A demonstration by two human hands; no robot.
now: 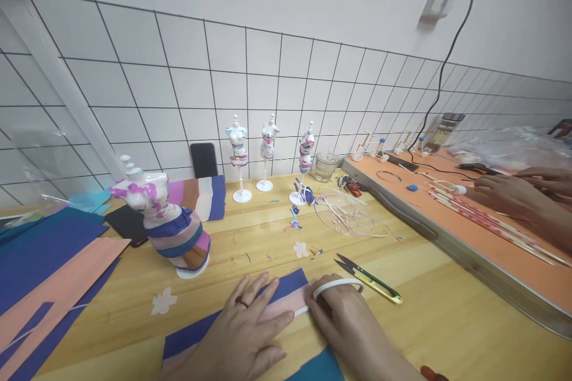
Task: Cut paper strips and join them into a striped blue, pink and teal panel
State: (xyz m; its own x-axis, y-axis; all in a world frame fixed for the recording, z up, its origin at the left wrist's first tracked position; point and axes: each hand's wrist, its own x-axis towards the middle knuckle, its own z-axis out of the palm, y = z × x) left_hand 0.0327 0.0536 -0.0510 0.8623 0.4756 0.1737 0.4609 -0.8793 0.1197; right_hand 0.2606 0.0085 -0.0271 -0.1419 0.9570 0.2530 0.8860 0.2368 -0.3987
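Observation:
My left hand lies flat, fingers spread, pressing a navy and pink strip of thin paper or cloth onto the table. At the strip's right end, my right hand is closed, with a narrow white band looping over its fingers; part of the band runs along the strip's pink edge. The fingertips are partly hidden. A teal piece lies below the strip, between both wrists. Just beyond my right hand rest yellow-and-black thread snips.
A large mannequin torso wrapped in coloured bands stands left, beside coloured sheets. Small mannequins, a phone and a glass stand behind. Scraps and a clear disc with beads lie mid-table. Another person's hands work over an orange board.

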